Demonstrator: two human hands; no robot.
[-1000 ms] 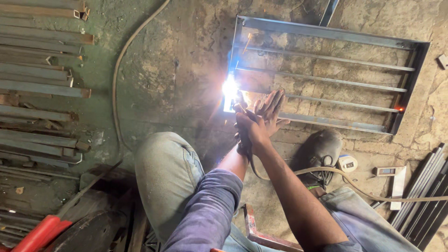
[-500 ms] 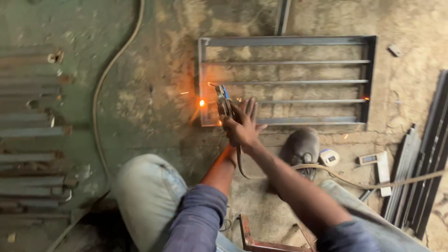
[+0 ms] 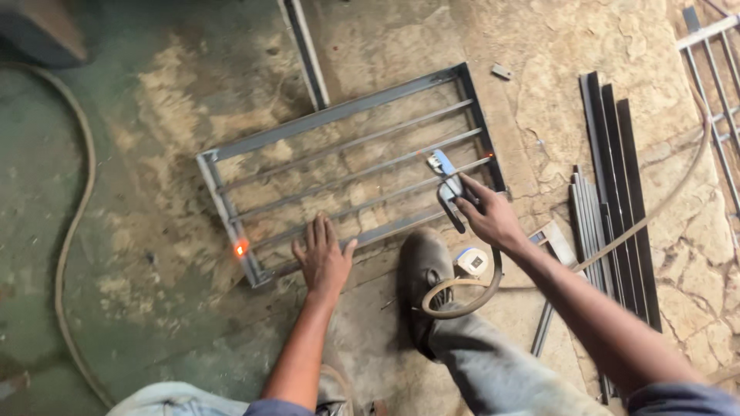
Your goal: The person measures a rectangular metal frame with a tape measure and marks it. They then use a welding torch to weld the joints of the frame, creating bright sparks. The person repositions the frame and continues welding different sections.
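A rectangular steel frame (image 3: 331, 115) with several thin cross bars lies flat on the floor. An orange glowing spot (image 3: 241, 248) shows near its lower left corner. My left hand (image 3: 324, 258) is spread flat, palm down, on the frame's near rail. My right hand (image 3: 489, 219) grips a welding electrode holder (image 3: 447, 181) with a blue tip, held over the frame's right end. Its cable (image 3: 462, 296) loops down past my shoe (image 3: 425, 270).
Flat steel strips and rods (image 3: 613, 200) lie in a bundle to the right. A roll of tape (image 3: 472, 260) sits by the shoe. A long bar (image 3: 307, 50) lies above the frame. A hose (image 3: 77, 223) curves along the left. Another grille (image 3: 717, 69) shows at top right.
The welding arc has gone out, leaving a glowing spot. My right hand has carried the holder from the frame's left corner to its right end. My left hand now rests on the near rail.
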